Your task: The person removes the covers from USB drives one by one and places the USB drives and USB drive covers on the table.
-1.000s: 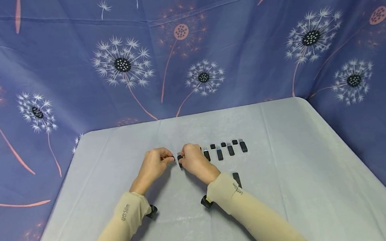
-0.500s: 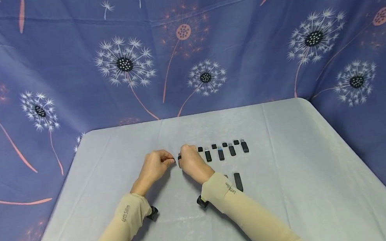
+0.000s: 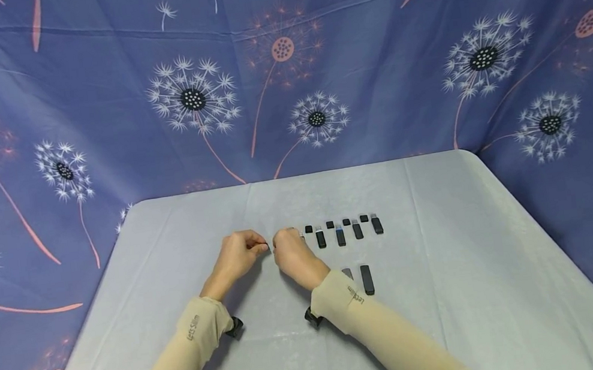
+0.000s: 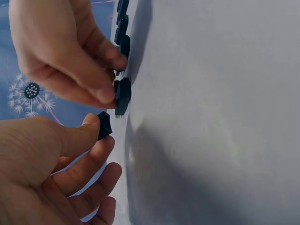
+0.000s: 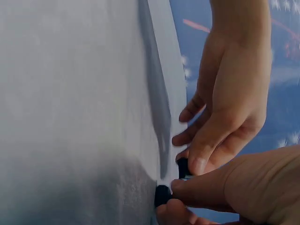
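Observation:
On the grey table my two hands meet at the middle. My left hand pinches a small black cap between thumb and forefinger. Just right of it, my right hand grips a black USB stick with thumb and fingers, its end down at the table. From the head camera the stick is hidden under the right fingers. The right wrist camera catches the stick under my thumb and the cap beside it. Cap and stick are a small gap apart.
A row of uncapped black USB sticks with loose caps behind them lies right of my hands. A capped stick and another lie nearer me. A dandelion-print blue cloth hangs behind the table.
My right hand has drawn slightly down and toward the left hand, so the stick it holds is now covered by its fingers. The left hand has barely moved.

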`<state>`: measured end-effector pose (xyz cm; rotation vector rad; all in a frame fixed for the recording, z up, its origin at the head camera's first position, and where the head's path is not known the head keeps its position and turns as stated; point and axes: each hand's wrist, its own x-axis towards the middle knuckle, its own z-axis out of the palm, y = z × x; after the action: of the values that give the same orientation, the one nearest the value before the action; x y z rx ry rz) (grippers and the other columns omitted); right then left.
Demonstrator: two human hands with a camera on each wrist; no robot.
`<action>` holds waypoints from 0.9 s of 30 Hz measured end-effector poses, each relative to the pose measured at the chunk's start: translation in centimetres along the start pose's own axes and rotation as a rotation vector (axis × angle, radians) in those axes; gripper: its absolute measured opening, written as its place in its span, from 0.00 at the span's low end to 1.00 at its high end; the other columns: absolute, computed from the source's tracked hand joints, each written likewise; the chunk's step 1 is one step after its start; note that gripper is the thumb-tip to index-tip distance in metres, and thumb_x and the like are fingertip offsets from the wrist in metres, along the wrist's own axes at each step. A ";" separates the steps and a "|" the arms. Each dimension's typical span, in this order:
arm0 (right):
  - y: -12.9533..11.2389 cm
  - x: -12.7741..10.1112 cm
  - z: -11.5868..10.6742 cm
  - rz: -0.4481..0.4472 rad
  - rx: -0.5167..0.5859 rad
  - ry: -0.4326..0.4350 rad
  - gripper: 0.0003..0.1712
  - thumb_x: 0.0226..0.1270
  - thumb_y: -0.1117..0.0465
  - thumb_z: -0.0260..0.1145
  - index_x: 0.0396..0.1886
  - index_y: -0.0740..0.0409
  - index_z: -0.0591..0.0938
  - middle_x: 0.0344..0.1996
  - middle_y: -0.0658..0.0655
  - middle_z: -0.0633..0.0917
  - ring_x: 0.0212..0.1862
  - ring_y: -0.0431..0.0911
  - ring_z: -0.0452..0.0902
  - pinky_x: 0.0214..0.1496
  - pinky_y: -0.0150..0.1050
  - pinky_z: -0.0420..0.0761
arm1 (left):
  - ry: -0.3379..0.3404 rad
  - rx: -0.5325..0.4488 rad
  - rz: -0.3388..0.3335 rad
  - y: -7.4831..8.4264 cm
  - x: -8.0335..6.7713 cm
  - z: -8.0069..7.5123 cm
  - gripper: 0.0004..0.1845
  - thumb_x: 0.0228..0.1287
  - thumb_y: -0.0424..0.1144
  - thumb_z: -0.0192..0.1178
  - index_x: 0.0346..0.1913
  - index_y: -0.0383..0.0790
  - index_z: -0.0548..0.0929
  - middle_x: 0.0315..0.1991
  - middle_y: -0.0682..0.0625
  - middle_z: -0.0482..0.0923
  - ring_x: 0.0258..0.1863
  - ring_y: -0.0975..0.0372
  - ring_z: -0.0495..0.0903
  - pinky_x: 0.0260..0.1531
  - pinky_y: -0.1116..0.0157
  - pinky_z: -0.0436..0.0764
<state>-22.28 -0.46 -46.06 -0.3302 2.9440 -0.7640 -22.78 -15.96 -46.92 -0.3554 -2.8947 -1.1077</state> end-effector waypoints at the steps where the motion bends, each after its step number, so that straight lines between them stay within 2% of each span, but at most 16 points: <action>1: 0.0 -0.3 0.0 -0.016 -0.009 -0.003 0.11 0.68 0.71 0.67 0.26 0.61 0.88 0.29 0.58 0.87 0.31 0.46 0.83 0.28 0.37 0.81 | 0.000 0.000 -0.001 0.0 0.0 0.0 0.04 0.66 0.37 0.71 0.36 0.40 0.91 0.32 0.50 0.90 0.30 0.61 0.86 0.33 0.62 0.84; 4: -0.2 -1.1 0.1 -0.038 -0.014 -0.011 0.12 0.68 0.75 0.64 0.25 0.63 0.85 0.25 0.59 0.85 0.24 0.43 0.78 0.22 0.35 0.77 | 0.002 -0.002 -0.005 -0.1 0.0 0.2 0.03 0.66 0.36 0.71 0.36 0.41 0.91 0.32 0.51 0.90 0.30 0.61 0.86 0.33 0.62 0.84; 10: -0.3 -1.7 0.3 -0.023 -0.005 0.013 0.12 0.68 0.76 0.63 0.25 0.64 0.84 0.26 0.62 0.86 0.23 0.42 0.77 0.19 0.36 0.75 | 0.004 0.004 -0.010 -0.2 0.2 0.3 0.04 0.67 0.37 0.70 0.36 0.42 0.91 0.32 0.51 0.90 0.29 0.62 0.85 0.33 0.61 0.83; 16: 0.2 -1.8 -0.1 -0.025 -0.016 -0.001 0.09 0.71 0.72 0.65 0.29 0.64 0.86 0.27 0.60 0.87 0.27 0.45 0.83 0.23 0.37 0.78 | 0.007 0.024 -0.011 0.1 0.6 0.6 0.02 0.64 0.37 0.73 0.35 0.41 0.91 0.30 0.51 0.89 0.29 0.62 0.84 0.35 0.60 0.83; 19: 0.9 -2.4 -0.5 -0.029 0.029 -0.014 0.08 0.72 0.68 0.66 0.32 0.64 0.88 0.28 0.60 0.88 0.28 0.45 0.83 0.24 0.36 0.78 | -0.006 0.036 0.000 0.3 1.0 0.8 0.02 0.64 0.37 0.73 0.35 0.42 0.92 0.30 0.51 0.89 0.30 0.61 0.84 0.35 0.60 0.83; 22: 1.5 -3.2 -1.1 -0.024 0.081 -0.038 0.09 0.72 0.68 0.67 0.30 0.64 0.89 0.26 0.58 0.88 0.25 0.42 0.79 0.24 0.35 0.77 | -0.002 0.051 0.004 0.4 1.4 1.0 0.03 0.65 0.37 0.72 0.35 0.42 0.92 0.31 0.50 0.90 0.30 0.60 0.85 0.35 0.60 0.83; 25: 1.9 -3.7 -1.5 -0.046 0.093 -0.056 0.10 0.71 0.68 0.67 0.29 0.64 0.89 0.24 0.57 0.88 0.24 0.42 0.79 0.24 0.35 0.78 | 0.009 0.062 0.000 0.4 1.7 1.1 0.03 0.65 0.36 0.72 0.34 0.41 0.92 0.31 0.50 0.90 0.31 0.59 0.85 0.36 0.59 0.83; 27: 2.0 -3.9 -1.7 -0.090 0.082 -0.071 0.08 0.71 0.68 0.67 0.34 0.64 0.90 0.28 0.57 0.90 0.29 0.43 0.83 0.28 0.35 0.80 | 0.004 0.064 -0.012 0.4 1.8 1.3 0.03 0.65 0.36 0.72 0.33 0.41 0.91 0.31 0.50 0.90 0.31 0.59 0.85 0.37 0.58 0.83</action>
<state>-19.11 2.91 -45.46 -0.4751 2.8386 -0.8628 -24.34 -14.49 -47.47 -0.3343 -2.9240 -1.0136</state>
